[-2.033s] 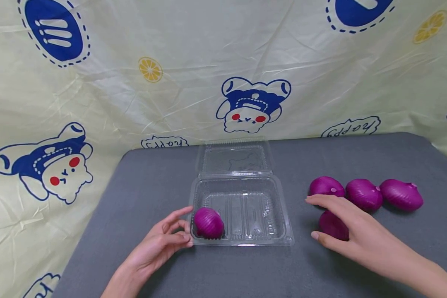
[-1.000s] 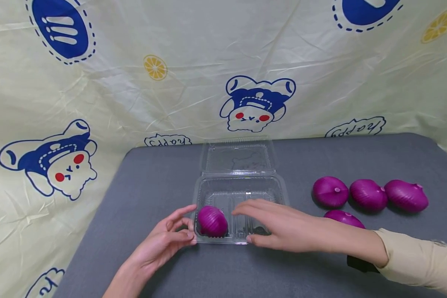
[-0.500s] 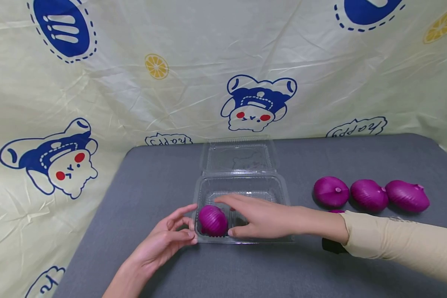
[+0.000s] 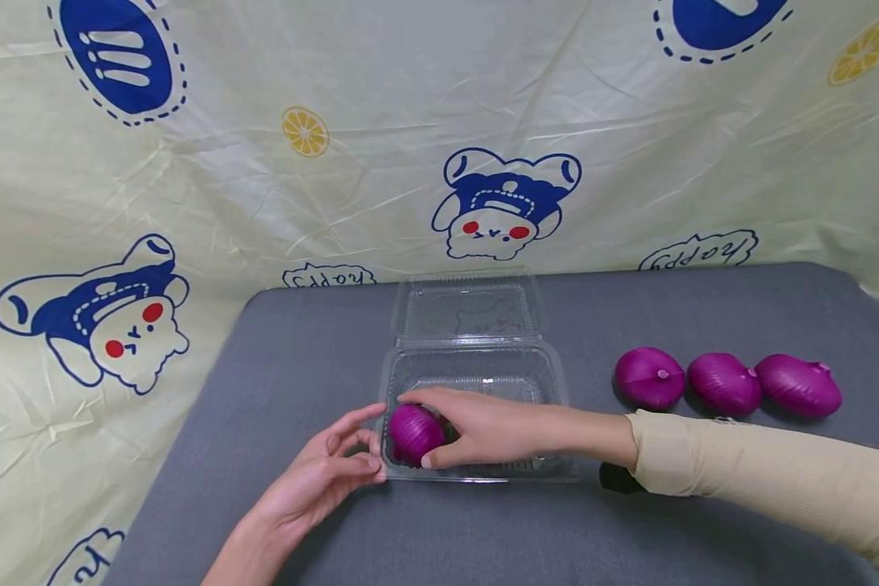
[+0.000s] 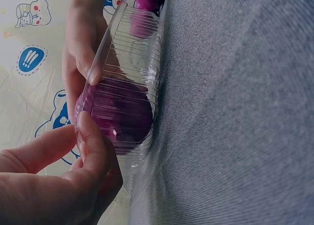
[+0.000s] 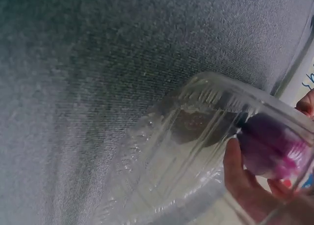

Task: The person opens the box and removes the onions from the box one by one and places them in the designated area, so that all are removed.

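A purple onion (image 4: 413, 435) lies in the left front corner of a clear plastic clamshell container (image 4: 560, 376). My right hand (image 4: 494, 427) reaches inside and grips this onion, thumb at the near side and fingers round the far side. In the right wrist view the thumb rests against the onion (image 6: 272, 146). At the container's left edge, my left hand (image 4: 322, 476) pinches the rim between thumb and fingers, as the left wrist view also shows. The container's lid (image 4: 469, 313) is folded back flat behind it.
Three more purple onions stand in a row at the right: a left one (image 4: 649, 378), a middle one (image 4: 725, 384) and a right one (image 4: 798, 386). A grey cloth covers the table (image 4: 300, 350). Behind it hangs a printed curtain (image 4: 381, 195).
My right hand has moved left from an onion on the table into the container and closed round the onion there. That table onion is now hidden behind the sleeve. The left hand stays put.
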### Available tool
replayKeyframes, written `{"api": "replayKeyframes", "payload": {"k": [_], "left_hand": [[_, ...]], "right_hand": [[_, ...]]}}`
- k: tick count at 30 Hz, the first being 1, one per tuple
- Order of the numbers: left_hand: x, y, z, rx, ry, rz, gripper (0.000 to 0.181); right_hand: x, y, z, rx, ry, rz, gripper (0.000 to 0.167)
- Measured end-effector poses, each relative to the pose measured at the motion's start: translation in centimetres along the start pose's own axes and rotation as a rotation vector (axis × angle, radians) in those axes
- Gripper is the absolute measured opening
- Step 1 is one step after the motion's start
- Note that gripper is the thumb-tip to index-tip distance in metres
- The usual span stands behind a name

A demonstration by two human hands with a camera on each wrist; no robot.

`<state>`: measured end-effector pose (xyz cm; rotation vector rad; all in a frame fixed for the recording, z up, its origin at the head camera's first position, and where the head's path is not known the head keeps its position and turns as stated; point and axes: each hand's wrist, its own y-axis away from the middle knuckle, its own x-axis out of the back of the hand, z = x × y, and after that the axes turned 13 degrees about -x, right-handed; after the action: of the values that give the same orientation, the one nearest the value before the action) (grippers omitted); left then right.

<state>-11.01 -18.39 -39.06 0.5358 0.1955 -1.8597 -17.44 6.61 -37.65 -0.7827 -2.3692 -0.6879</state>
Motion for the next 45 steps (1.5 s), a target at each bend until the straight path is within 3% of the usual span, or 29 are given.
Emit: {"api": "replayKeyframes", "payload": {"k": [9, 18, 30, 36, 45], "left_hand": [[0.1, 0.1, 0.0, -0.009, -0.006, -0.008, 0.070], [0.1, 0.0, 0.1, -0.011, -0.007, -0.011, 0.070], [0.0, 0.0, 0.0, -0.025, -0.009, -0.015, 0.070], [0.1, 0.0, -0.1, -0.017, -0.009, -0.004, 0.073], [0.2, 0.1, -0.1, -0.023, -0.015, -0.002, 0.073]], "right_hand": [[0.1, -1.2, 0.1, 0.001, -0.065, -0.061, 0.071], [0.7, -0.3, -0.1, -0.028, -0.126, -0.083, 0.069], [1.7, 1.3, 1.0, -0.063, -0.137, 0.009, 0.067], [2.1, 2.9, 0.6, -0.082, -0.137, 0.090, 0.074], [2.9, 5.6, 0.6, -0.098, -0.161, 0.133, 0.079]]}}
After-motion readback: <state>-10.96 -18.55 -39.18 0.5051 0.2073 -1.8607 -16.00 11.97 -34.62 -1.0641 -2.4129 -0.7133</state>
